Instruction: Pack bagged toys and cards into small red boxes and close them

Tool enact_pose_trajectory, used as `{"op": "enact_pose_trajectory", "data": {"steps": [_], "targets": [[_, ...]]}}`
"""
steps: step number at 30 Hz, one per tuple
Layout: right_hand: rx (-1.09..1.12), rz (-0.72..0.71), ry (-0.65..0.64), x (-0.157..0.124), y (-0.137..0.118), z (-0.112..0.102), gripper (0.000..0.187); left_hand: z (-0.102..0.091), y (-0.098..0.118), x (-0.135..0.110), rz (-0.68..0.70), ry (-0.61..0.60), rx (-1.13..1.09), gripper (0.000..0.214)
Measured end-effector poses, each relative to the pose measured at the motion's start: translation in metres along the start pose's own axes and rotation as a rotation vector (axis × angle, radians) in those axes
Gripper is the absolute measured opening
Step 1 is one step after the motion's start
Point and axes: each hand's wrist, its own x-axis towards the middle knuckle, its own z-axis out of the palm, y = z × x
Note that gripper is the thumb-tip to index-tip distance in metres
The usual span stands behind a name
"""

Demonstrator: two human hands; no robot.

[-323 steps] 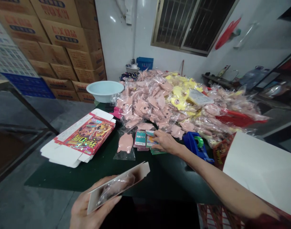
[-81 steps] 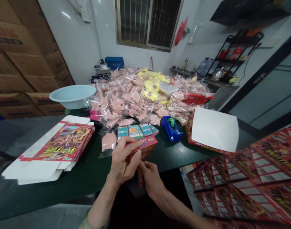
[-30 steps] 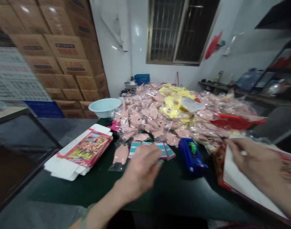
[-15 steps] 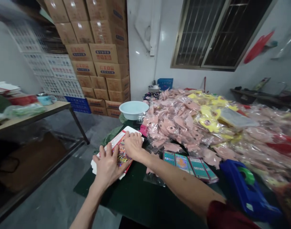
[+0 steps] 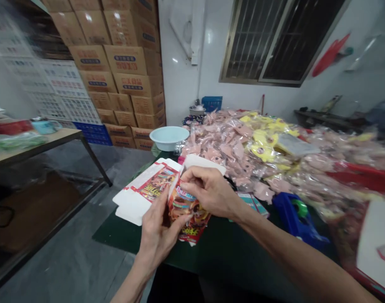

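Note:
A colourful printed carton (image 5: pixel 188 206), red, orange and yellow, is raised off the table between my two hands. My left hand (image 5: pixel 157 233) grips its left side, with the thumb across the printed face. At the upper edge, my right hand (image 5: pixel 213 189) pinches the cardboard with curled fingers, partly hiding it. A white flap sticks out behind my right hand. Just beyond my left hand, a flattened carton (image 5: pixel 156 183) with similar print and white flaps lies on the dark green tabletop (image 5: pixel 129 235). Teal cards (image 5: pixel 251 204) lie partly hidden behind my right forearm.
Bagged pink and yellow toys (image 5: pixel 233 145) are heaped across the table. A blue tape dispenser (image 5: pixel 295 219) stands at the right, and a pale blue basin (image 5: pixel 169 139) at the back. Stacked brown boxes (image 5: pixel 134 84) line the wall. A second table (image 5: pixel 50 139) is at the left.
Before, both hands were pressed on cartons lying on the table. Now a printed carton is lifted toward me in both hands, and a flat one remains behind. The view has turned slightly right.

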Motion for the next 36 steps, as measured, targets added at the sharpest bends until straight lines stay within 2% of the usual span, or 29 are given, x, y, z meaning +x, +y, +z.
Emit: {"op": "enact_pose_trajectory", "data": {"steps": [3, 5, 7, 9, 11, 12, 13, 16, 19, 21, 23, 26, 28, 31, 33, 35, 36], "targets": [[-0.074, -0.071, -0.013, -0.039, 0.0, -0.026, 0.011, 0.024, 0.032, -0.02, -0.319, -0.305, -0.469, 0.038], [-0.222, -0.13, 0.05, -0.061, 0.004, -0.039, 0.012, 0.04, 0.05, -0.028, -0.515, -0.471, -0.74, 0.031], [-0.437, -0.21, 0.221, -0.085, 0.007, -0.051, 0.009, 0.057, 0.063, -0.033, -0.622, -0.482, -0.86, 0.031], [-0.611, -0.262, 0.495, -0.111, 0.01, -0.059, 0.01, 0.073, 0.069, -0.036, -0.643, -0.4, -0.833, 0.033], [-0.632, -0.203, 0.757, -0.138, 0.018, -0.062, 0.02, 0.087, 0.067, -0.039, -0.567, -0.321, -0.711, 0.033], [-0.589, -0.127, 0.836, -0.15, 0.024, -0.062, 0.022, 0.092, 0.063, -0.04, -0.508, -0.297, -0.643, 0.032], [-0.512, -0.034, 0.859, -0.161, 0.033, -0.06, 0.022, 0.097, 0.06, -0.041, -0.449, -0.28, -0.585, 0.032], [-0.165, 0.194, 0.742, -0.18, 0.065, -0.049, 0.022, 0.107, 0.048, -0.043, -0.337, -0.287, -0.507, 0.029], [0.041, 0.205, 0.701, -0.183, 0.087, -0.039, 0.03, 0.11, 0.04, -0.045, -0.29, -0.336, -0.498, 0.029], [-0.012, 0.158, 0.691, -0.182, 0.091, -0.039, 0.039, 0.11, 0.039, -0.047, -0.269, -0.349, -0.496, 0.031], [-0.105, 0.119, 0.637, -0.182, 0.089, -0.042, 0.041, 0.109, 0.04, -0.048, -0.262, -0.348, -0.51, 0.039], [-0.24, 0.059, 0.554, -0.185, 0.084, -0.05, 0.036, 0.107, 0.044, -0.045, -0.243, -0.31, -0.587, 0.072], [-0.32, 0.01, 0.505, -0.187, 0.08, -0.053, 0.035, 0.103, 0.047, -0.04, -0.19, -0.262, -0.622, 0.082], [-0.359, -0.03, 0.498, -0.189, 0.075, -0.055, 0.035, 0.098, 0.051, -0.033, -0.02, -0.165, -0.574, 0.061], [-0.329, -0.037, 0.562, -0.188, 0.07, -0.054, 0.031, 0.095, 0.055, -0.031, 0.108, -0.093, -0.54, 0.04], [-0.288, -0.031, 0.632, -0.186, 0.066, -0.054, 0.025, 0.093, 0.062, -0.03, 0.142, -0.05, -0.531, 0.018], [-0.269, -0.019, 0.65, -0.185, 0.063, -0.054, 0.022, 0.093, 0.066, -0.03, 0.109, -0.036, -0.536, 0.014]]}}
